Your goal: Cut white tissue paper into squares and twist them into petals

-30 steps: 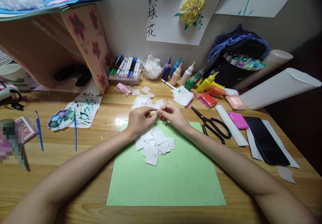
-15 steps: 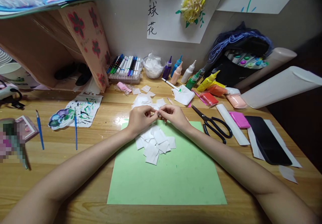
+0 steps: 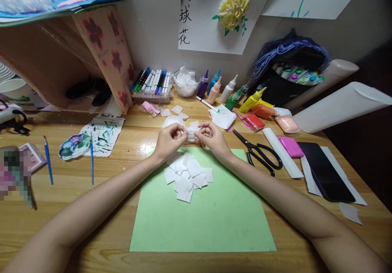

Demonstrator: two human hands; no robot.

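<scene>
Between my two hands, just beyond the far edge of a green sheet of paper (image 3: 208, 224), is a small white paper square (image 3: 192, 135). My left hand (image 3: 168, 142) pinches its left side between thumb and fingertips. On the right side, my right hand (image 3: 214, 142) holds it in a similar pinch, fingers curled. A loose pile of white paper squares (image 3: 186, 174) lies on the green sheet, below my hands. More white paper pieces (image 3: 172, 121) lie on the wooden table behind my hands, partly hidden by them.
Black-handled scissors (image 3: 259, 150) lie right of my right hand, near a black phone (image 3: 326, 171). Bottles of paint or glue (image 3: 228, 89), a marker set (image 3: 152, 83) and a bowl of white paper (image 3: 186, 81) line the wall. Two paintbrushes (image 3: 92, 158) lie left.
My hands were close together at the fingertips; now they have moved slightly apart, and the white paper square shows between them. The pile on the green sheet looks the same.
</scene>
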